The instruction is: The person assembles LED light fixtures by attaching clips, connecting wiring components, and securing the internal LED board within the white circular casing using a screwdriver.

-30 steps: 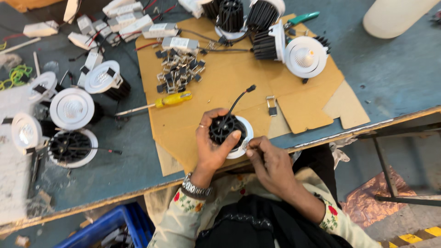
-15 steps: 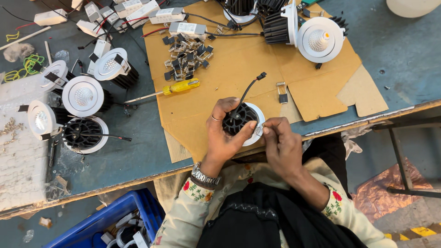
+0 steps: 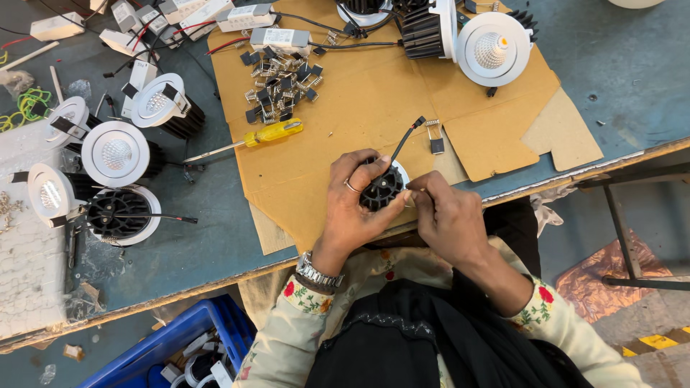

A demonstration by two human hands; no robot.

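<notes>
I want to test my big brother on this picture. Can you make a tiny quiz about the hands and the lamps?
1. True or false: the left hand cups a black finned lamp body.
2. What lies on the cardboard sheet above the hands?
A. yellow-handled screwdriver
B. hammer
C. scissors
3. Fill in: the right hand pinches at the lamp's ____ edge.

Key: 1 true; 2 A; 3 right.

Single head-worn view, looking steeply down, close above workbench [image 3: 215, 237] near edge and lap.
</notes>
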